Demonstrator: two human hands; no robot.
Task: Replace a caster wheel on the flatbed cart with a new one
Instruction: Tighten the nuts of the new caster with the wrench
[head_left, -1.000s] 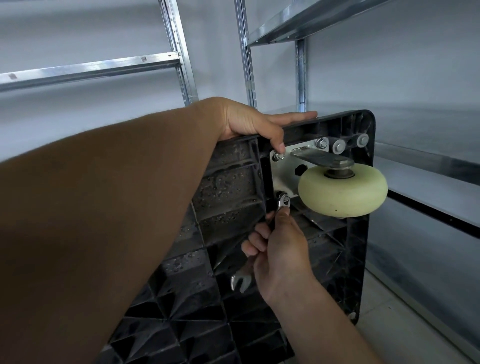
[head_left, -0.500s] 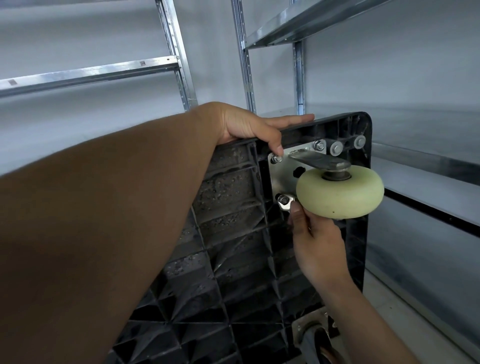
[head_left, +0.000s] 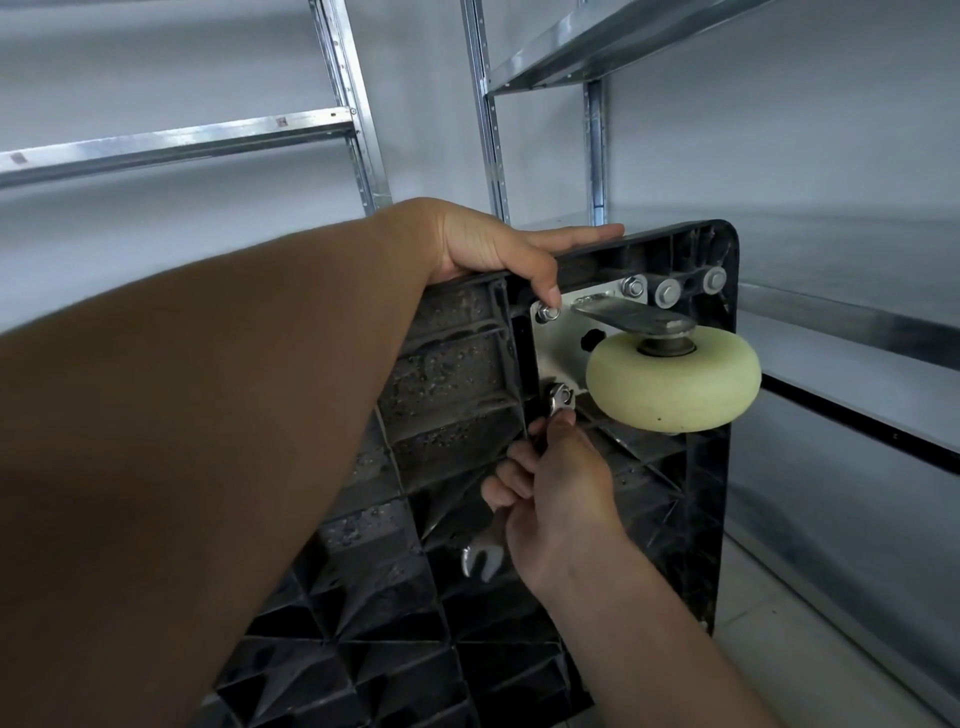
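Cart: black ribbed plastic flatbed cart (head_left: 457, 395) stands on edge, cream caster wheel (head_left: 674, 382) bolted at its upper corner.
Left hand (head_left: 501, 249): grips the top rim.
Right hand (head_left: 558, 480): grasps the steel wrench (head_left: 556, 410), seemingly on the lower nut.
Risk: the wrench slipping off, rounding the nut.

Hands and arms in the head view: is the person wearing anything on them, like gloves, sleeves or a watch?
Nothing shows on them. The left hand and right hand are bare, with no gloves, and no rings on the fingers that show. Both forearms are uncovered as far as the picture reaches; no sleeve, watch or wristband appears.
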